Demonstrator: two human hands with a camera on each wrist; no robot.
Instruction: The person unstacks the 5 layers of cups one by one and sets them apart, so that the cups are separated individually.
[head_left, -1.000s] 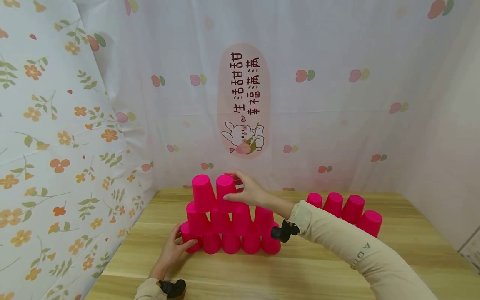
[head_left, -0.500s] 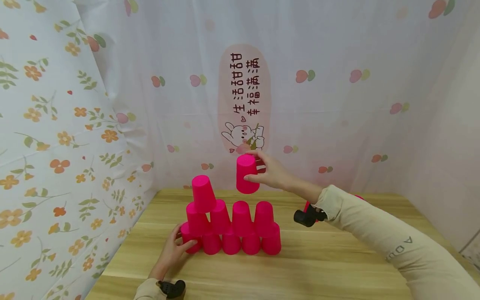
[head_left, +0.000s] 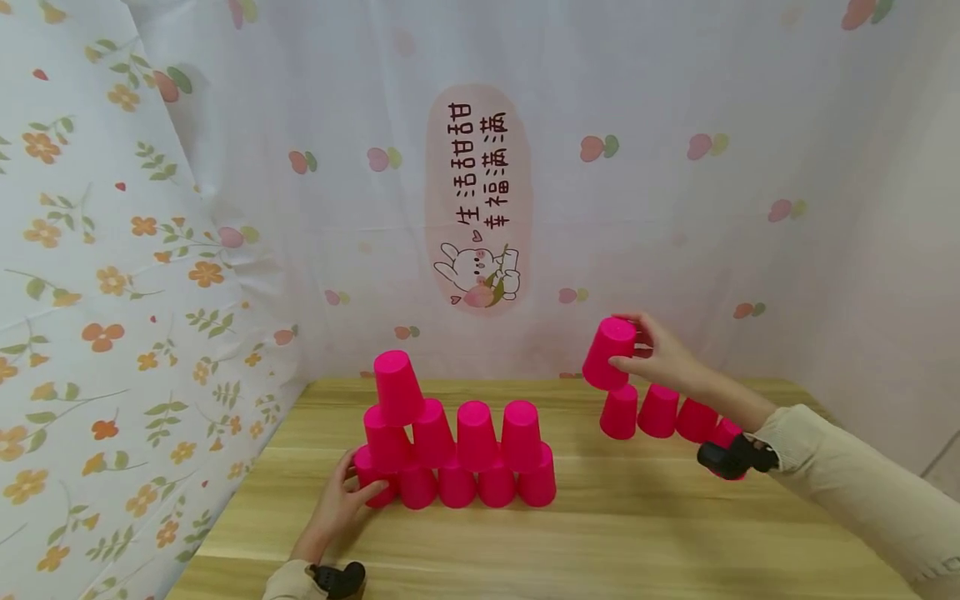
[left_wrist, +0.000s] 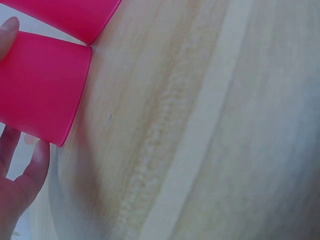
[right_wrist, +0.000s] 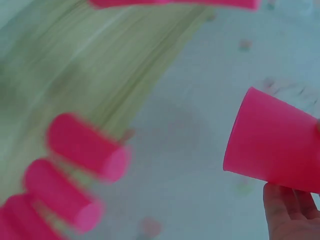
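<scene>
Bright pink cups stand upside down in a stepped stack on the left of the table in the head view. Its bottom row [head_left: 537, 482] and second row [head_left: 477, 437] each hold several cups, and a single top cup [head_left: 399, 387] sits at the left end. My left hand [head_left: 335, 504] grips the leftmost bottom cup [left_wrist: 42, 87], thumb on one side and fingers on the other. My right hand [head_left: 663, 362] holds another upside-down pink cup [head_left: 609, 354] in the air, slightly tilted, thumb toward me. This cup [right_wrist: 275, 142] shows from its side in the right wrist view.
Below the raised cup, a line of several upside-down pink cups [head_left: 658, 412] runs along the right side of the wooden table [head_left: 480, 554]. My right wrist overlaps the nearest of them. A printed white cloth [head_left: 360, 242] hangs behind the table, with a flowered cloth [head_left: 97, 275] at left.
My right hand has lifted the cup off the second row of the stack and carried it right, over the separate line of cups. My left hand has stayed at the bottom left cup.
</scene>
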